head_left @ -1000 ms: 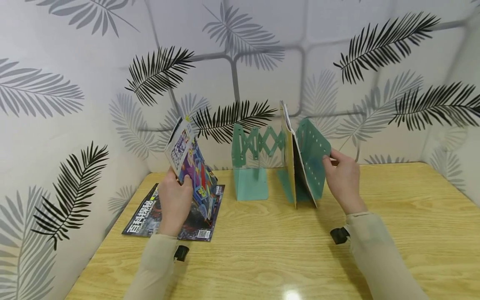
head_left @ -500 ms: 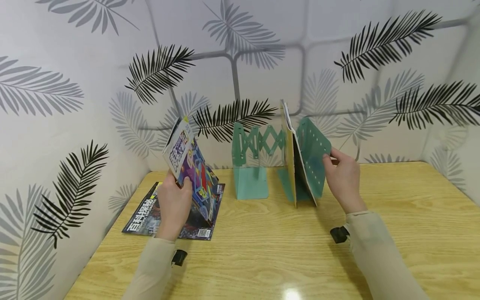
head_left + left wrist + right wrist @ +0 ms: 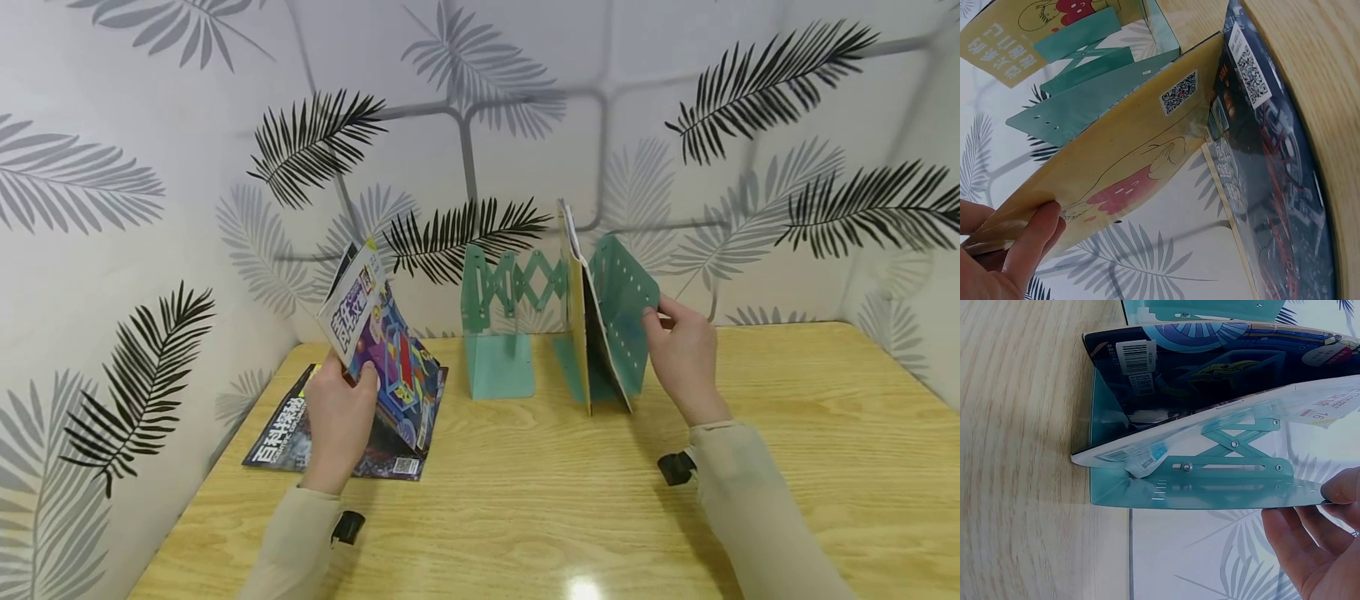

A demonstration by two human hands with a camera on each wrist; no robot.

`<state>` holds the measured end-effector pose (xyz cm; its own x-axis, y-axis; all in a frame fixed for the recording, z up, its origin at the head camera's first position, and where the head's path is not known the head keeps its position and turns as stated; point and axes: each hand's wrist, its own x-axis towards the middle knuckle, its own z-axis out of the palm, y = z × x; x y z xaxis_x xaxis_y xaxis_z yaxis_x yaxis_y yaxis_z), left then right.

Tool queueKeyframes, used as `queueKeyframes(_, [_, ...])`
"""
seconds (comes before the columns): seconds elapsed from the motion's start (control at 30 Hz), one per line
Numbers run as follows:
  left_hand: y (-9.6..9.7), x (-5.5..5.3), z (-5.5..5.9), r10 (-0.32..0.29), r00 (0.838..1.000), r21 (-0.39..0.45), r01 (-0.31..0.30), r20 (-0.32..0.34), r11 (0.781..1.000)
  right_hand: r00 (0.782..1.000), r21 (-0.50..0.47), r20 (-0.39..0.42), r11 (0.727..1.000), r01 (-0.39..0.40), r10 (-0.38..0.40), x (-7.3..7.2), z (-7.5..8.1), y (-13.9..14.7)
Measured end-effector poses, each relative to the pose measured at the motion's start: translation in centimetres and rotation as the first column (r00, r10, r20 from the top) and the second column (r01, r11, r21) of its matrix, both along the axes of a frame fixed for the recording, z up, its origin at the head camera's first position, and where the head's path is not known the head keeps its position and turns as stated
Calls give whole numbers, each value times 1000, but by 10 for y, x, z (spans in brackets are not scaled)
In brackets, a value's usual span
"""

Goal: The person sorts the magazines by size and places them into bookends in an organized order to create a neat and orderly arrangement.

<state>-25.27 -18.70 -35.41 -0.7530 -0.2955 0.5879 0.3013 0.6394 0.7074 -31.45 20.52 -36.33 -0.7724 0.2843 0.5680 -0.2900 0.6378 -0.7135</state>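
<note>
My left hand [image 3: 341, 425] grips a magazine [image 3: 401, 367] with a purple and blue cover by its near upper edge. It leans to the left, and its lower edge meets a dark magazine [image 3: 288, 442] lying flat on the table. In the left wrist view its yellow back [image 3: 1129, 169] shows a QR code. Thumb and fingers of my right hand [image 3: 684, 358] pinch the outer edge of the right end plate of a green expandable bookend [image 3: 628, 312]. Two thin magazines or books [image 3: 579, 333] stand at that end, spread apart at the bottom.
The bookend's left end plate [image 3: 476, 292] stands on the wooden table [image 3: 510, 500], joined to the right one by a crisscross lattice [image 3: 540, 279]. Behind the table is a wall [image 3: 525, 150] with a leaf pattern.
My left hand has moved slightly left and toward me, so the magazine's top tilts further left. My right hand and the bookend stay where they were.
</note>
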Motion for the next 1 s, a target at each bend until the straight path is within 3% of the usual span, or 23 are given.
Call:
queueKeyframes(0.17, [0,4,1,-14,1000,-2,14,-23,1000,1000,2,-6,1000,-3,3,-1,1,0])
queueKeyframes(0.6, [6,22,0,-27,999,-15,27,22,1000,1000,-7,-6,1000,-7,7,0,-2,-1])
queueKeyframes(1.0, [12,42,-1,-33,999,-54,33,5,998,1000,-3,-5,1000,-4,4,0,-1,0])
